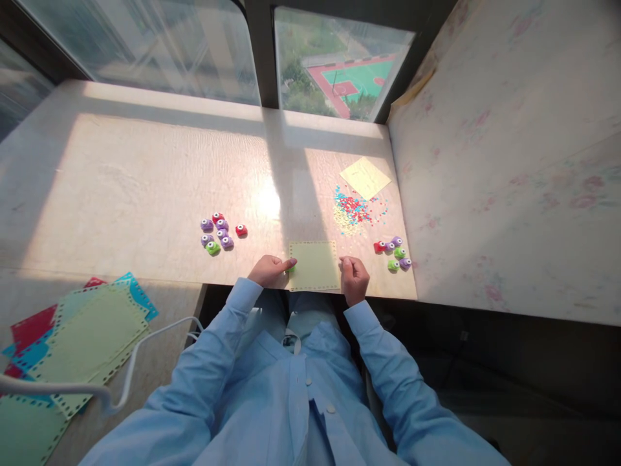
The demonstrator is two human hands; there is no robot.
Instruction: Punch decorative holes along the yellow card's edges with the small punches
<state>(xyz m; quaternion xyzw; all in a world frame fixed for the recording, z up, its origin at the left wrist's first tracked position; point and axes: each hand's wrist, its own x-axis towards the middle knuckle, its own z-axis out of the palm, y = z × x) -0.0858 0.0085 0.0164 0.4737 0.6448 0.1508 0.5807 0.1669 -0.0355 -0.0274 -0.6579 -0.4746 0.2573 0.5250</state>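
Note:
A pale green sheet of paper (313,266) with small holes punched along its borders lies at the table's front edge, between my hands. My left hand (270,270) is closed at the sheet's left edge, and a bit of a bright green craft punch (291,268) shows under the thumb. Beside the right edge, my right hand (354,279) is curled with thumb and finger pinched; whatever they hold is hidden. Several red, purple and green craft punches (222,224) sit left of the sheet. Another group of punches (398,252) stands to the right.
Red, blue and yellow paper bits (352,210) are scattered beyond my right hand, near a yellow sheet (365,178). Punched coloured sheets (92,330) overlap on a lower-left surface, with a white cable (129,382) across them. A patterned wall (504,194) bounds the right side; windows (334,65) stand behind.

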